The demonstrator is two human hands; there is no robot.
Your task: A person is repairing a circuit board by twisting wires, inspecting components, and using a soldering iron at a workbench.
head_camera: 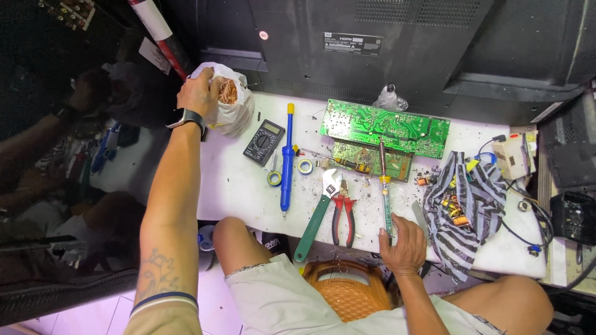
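Reaching into the plastic bag [233, 105] at the tabletop's far left corner, our left hand [197, 93] is closed on its rim, copper wire showing inside. Our right hand [405, 247] rests open at the near edge, fingertips touching the soldering iron [385, 186]. We should pinch the bag mouth firmly and lift slowly so nothing spills onto the multimeter [263, 142] beside it.
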